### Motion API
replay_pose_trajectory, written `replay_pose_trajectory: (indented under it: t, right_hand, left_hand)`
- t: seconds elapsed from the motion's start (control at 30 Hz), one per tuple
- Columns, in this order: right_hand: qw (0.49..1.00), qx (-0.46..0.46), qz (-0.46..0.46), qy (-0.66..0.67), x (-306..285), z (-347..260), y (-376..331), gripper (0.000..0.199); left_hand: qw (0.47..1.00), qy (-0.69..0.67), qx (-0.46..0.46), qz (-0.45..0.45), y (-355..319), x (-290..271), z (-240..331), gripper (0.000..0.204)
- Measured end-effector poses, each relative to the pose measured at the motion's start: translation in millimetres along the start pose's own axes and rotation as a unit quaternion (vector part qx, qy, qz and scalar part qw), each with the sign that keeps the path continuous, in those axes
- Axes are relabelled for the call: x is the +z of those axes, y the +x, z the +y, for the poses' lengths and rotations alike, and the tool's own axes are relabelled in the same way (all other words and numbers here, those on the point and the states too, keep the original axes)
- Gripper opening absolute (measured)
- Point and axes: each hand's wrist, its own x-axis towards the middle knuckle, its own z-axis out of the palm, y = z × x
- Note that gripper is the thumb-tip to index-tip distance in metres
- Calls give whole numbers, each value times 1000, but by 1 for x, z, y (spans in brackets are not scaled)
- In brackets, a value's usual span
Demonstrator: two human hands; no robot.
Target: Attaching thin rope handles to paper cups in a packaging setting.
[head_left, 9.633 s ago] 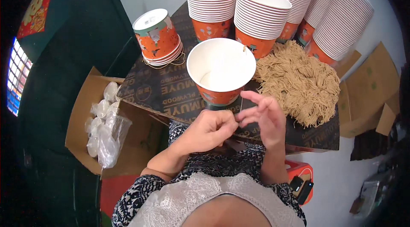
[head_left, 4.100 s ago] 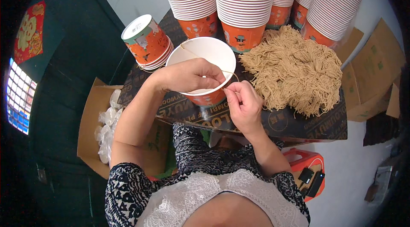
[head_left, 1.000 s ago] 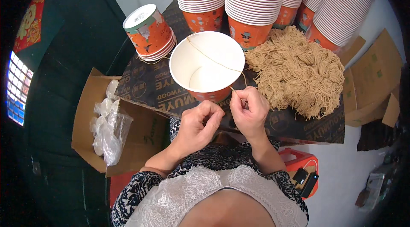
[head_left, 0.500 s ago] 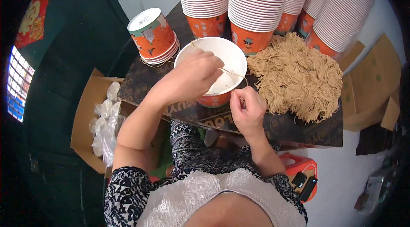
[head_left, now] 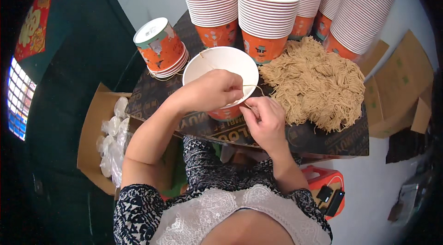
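An orange paper bucket with a white inside (head_left: 233, 60) stands upright at the table's near edge. Over its mouth reaches my left hand (head_left: 213, 89), its fingers closed in a pinch on a thin tan string (head_left: 252, 86) inside the near right wall. The string loops over the rim on the right toward my right hand (head_left: 266, 117), whose thumb and fingers pinch it against the outside of the bucket. A further bit of string crosses the bucket's far left rim. Part of the bucket's inside lies hidden under my left hand.
To the right lies a heap of tan strings (head_left: 318, 86). Tall stacks of paper buckets (head_left: 268, 12) line the back. Upside down at the left sits a short stack with strings (head_left: 159, 51). A carton of clear plastic items (head_left: 110, 141) stands beside the dark table (head_left: 332, 141).
My left hand has moved down and toward the bucket's near right rim, closer to my right hand. The string loop between them is shorter. The whole view has shifted slightly.
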Motion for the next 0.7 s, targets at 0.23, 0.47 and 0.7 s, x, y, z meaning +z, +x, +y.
replay_pose_trajectory:
  t: [0.23,0.47,0.7]
  right_hand:
    - [981,-86,-48,-166,-45,1,19,17]
    - [992,-72,-8,-101,-43,-6,34,14]
    - [992,-77,-20,-94,-45,-3,32,15]
  left_hand:
    - [987,-128,-48,80,-5,5,4,19]
    - [956,-280,-50,72,6,5,10,22]
    - [908,-410,-78,23,10,8,5,12]
